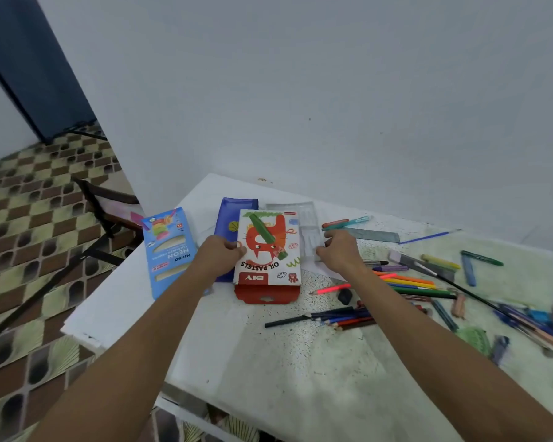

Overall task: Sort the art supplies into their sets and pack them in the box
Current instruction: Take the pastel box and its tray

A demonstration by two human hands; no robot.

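At the far middle of the bench [268,371], left hand [218,255] fingers curl round the left edge of the pastel box [267,250], thumb on its face; box lies flat, red flap open toward the person. Right hand [339,250] fingers curl onto the clear tray [307,229] just right of the box, pinching its near edge. A green pastel [265,235] lies slanted on the box face. Blue pouch [229,224] sits partly under the box's left side; neon box [168,250] just left of it. Ruler [374,235] beyond the right hand. Loose pencils [406,283], pens and crayons scattered to the right; a dark eraser [345,296] near the pink pencil [332,288]
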